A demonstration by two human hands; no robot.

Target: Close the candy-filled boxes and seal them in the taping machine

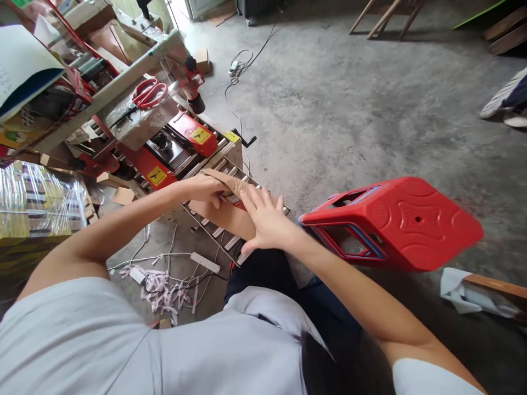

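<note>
A small brown cardboard box (224,216) lies on the metal rollers (230,241) of a red carton-sealing machine (164,159). My left hand (203,189) curls over the box's top flap, fingers bent and pressing on it. Flat on the box's near side rests my right hand (265,219), with its fingers stretched out and spread. Something small and red-yellow shows inside the box between my hands.
Red scissors (149,93) lie on the machine's top. A red plastic stool (395,222) lies on its side to the right. Cables and paper scraps (164,285) litter the concrete floor. Wrapped stacks (37,203) stand at the left; another person's shoe (504,99) is far right.
</note>
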